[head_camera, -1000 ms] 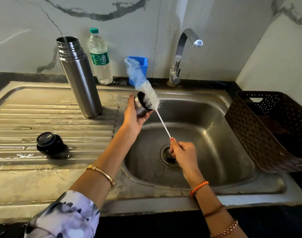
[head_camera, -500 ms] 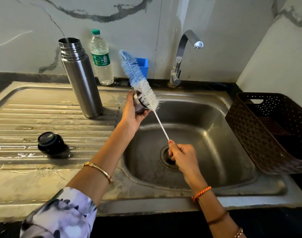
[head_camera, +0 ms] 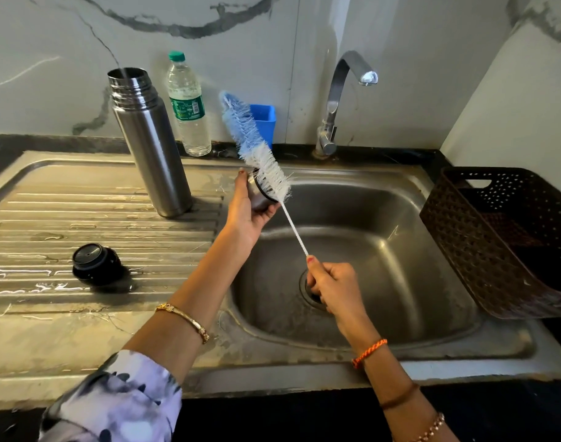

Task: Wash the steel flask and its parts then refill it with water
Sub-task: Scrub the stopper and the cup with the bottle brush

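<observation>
The open steel flask (head_camera: pixel 150 145) stands upright on the drainboard, left of the sink. Its black stopper (head_camera: pixel 94 264) lies on the ribbed drainboard nearer to me. My left hand (head_camera: pixel 246 208) grips the small steel flask cup (head_camera: pixel 258 193) over the sink's left edge, its mouth turned right. My right hand (head_camera: pixel 331 283) grips the thin white handle of a long bottle brush (head_camera: pixel 256 149). The brush's white bristles lie across the cup's mouth, and its blue tip points up and left.
The steel sink basin (head_camera: pixel 384 250) has a drain under my right hand. A tap (head_camera: pixel 339 100) stands behind it, with no water running. A plastic water bottle (head_camera: pixel 188 103) and blue holder (head_camera: pixel 263 118) stand at the wall. A brown perforated basket (head_camera: pixel 502 237) sits at right.
The brush has slid up and left across the cup's mouth, so its blue tip now reaches higher. Both hands stay over the sink.
</observation>
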